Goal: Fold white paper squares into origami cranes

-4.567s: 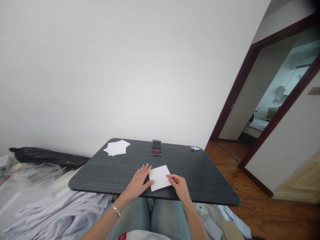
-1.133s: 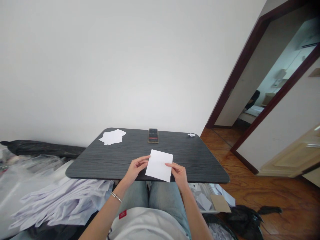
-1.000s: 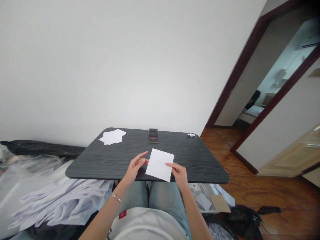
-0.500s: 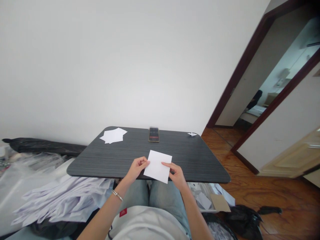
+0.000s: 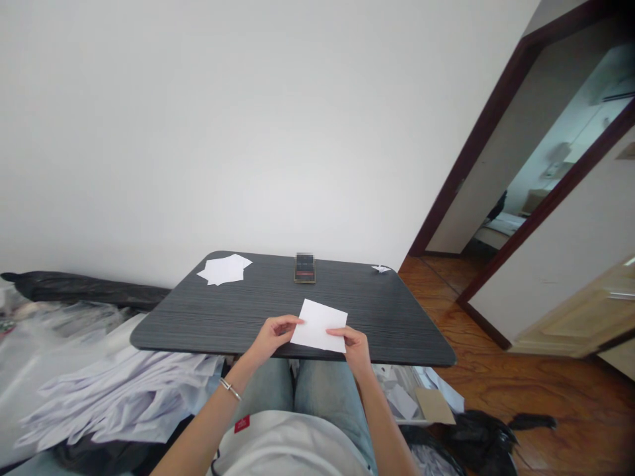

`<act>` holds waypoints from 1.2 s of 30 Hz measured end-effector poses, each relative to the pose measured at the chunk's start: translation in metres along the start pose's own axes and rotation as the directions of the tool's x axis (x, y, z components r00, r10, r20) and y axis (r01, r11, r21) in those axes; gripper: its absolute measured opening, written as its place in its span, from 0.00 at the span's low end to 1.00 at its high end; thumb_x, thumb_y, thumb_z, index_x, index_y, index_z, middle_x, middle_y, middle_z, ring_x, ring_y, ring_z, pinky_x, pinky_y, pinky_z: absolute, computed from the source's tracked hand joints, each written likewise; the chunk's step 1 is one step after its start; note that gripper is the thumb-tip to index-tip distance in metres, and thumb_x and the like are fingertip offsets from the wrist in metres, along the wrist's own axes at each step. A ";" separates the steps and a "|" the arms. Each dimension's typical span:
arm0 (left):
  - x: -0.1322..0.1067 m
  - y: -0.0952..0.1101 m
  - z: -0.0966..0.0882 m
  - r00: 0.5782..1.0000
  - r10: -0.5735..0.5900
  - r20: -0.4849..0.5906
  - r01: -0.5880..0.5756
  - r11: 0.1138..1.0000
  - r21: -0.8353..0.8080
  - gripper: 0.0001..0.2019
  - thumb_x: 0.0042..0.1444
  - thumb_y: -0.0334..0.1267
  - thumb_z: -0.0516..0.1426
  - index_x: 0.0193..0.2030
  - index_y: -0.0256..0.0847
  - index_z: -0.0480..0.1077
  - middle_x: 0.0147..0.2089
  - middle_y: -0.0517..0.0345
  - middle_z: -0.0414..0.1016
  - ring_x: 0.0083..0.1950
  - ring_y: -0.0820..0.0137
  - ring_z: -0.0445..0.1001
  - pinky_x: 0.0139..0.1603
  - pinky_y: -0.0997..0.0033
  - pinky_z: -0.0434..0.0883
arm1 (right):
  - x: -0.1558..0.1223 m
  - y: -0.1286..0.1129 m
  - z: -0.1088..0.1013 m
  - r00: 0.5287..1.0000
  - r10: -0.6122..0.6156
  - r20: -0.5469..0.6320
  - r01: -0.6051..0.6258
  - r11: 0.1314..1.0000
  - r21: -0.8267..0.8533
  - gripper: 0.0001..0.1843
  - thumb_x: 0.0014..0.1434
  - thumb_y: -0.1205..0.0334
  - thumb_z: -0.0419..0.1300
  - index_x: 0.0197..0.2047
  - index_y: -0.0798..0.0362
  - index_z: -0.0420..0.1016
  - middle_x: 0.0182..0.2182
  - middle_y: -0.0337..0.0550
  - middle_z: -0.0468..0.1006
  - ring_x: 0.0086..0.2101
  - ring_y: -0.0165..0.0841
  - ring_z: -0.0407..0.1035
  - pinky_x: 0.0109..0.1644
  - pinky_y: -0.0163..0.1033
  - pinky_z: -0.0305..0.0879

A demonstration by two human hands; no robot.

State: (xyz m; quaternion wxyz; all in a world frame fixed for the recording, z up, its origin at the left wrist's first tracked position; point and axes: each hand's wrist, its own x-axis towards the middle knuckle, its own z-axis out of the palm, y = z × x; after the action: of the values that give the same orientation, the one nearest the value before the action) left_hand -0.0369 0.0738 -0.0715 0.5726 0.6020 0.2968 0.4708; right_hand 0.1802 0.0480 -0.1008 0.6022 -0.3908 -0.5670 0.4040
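The left hand point(image 5: 268, 338) and right hand point(image 5: 357, 348) are pinching opposite sides of a sheet point(image 5: 316, 322); a folded piece point(image 5: 380, 269) is lying apparently done, the stack point(image 5: 223, 270) seemingly unfolded.

Soft, even light covers the wall point(image 5: 278, 152), brightest near its middle and greyer toward its edges. The paper point(image 5: 317, 324) shows almost pure white, with little surface detail. Wide-angle distortion slants the door frame point(image 5: 477, 142); the top right corner darkens. The phone screen's point(image 5: 304, 264) lettering is too blurred to read.
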 end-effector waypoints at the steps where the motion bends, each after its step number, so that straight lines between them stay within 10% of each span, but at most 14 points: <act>1: 0.000 0.000 0.000 1.000 0.019 0.014 -0.019 0.999 0.030 0.10 0.44 0.38 0.63 0.35 0.36 0.77 0.40 0.49 0.76 0.41 0.65 0.72 0.43 0.68 0.67 | 0.000 -0.001 0.001 1.000 0.006 0.006 -0.006 1.000 0.010 0.09 0.44 0.68 0.65 0.31 0.48 0.81 0.32 0.43 0.80 0.35 0.39 0.74 0.40 0.42 0.70; 10: -0.002 -0.001 0.002 0.988 0.127 -0.087 -0.114 0.984 0.140 0.08 0.41 0.38 0.65 0.23 0.36 0.74 0.29 0.54 0.75 0.34 0.67 0.72 0.41 0.68 0.67 | -0.007 -0.012 0.018 1.000 -0.007 0.024 0.006 0.999 0.042 0.08 0.42 0.61 0.68 0.31 0.49 0.81 0.31 0.45 0.79 0.34 0.39 0.73 0.37 0.41 0.71; 20: -0.007 0.003 0.015 0.978 0.131 -0.161 -0.109 0.985 0.137 0.18 0.44 0.44 0.62 0.17 0.37 0.59 0.23 0.61 0.66 0.28 0.73 0.64 0.32 0.74 0.64 | -0.013 -0.023 0.045 0.950 0.168 -0.264 -0.127 0.978 0.163 0.15 0.47 0.54 0.64 0.34 0.57 0.80 0.28 0.45 0.80 0.27 0.35 0.71 0.25 0.37 0.71; 36: -0.041 0.076 0.063 0.933 0.142 -0.331 -0.172 0.983 -0.063 0.15 0.45 0.40 0.62 0.27 0.41 0.57 0.28 0.61 0.70 0.29 0.75 0.68 0.28 0.79 0.65 | -0.033 -0.087 0.050 0.939 0.135 -0.318 -0.081 0.981 0.177 0.13 0.49 0.54 0.63 0.29 0.58 0.78 0.23 0.42 0.78 0.21 0.31 0.69 0.20 0.35 0.67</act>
State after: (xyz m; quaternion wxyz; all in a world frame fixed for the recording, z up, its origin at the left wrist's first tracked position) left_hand -0.0092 -0.0016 -0.0013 0.5031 0.5112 0.3165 0.6207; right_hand 0.1330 -0.0145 -0.0298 0.6944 -0.4334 -0.4020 0.4103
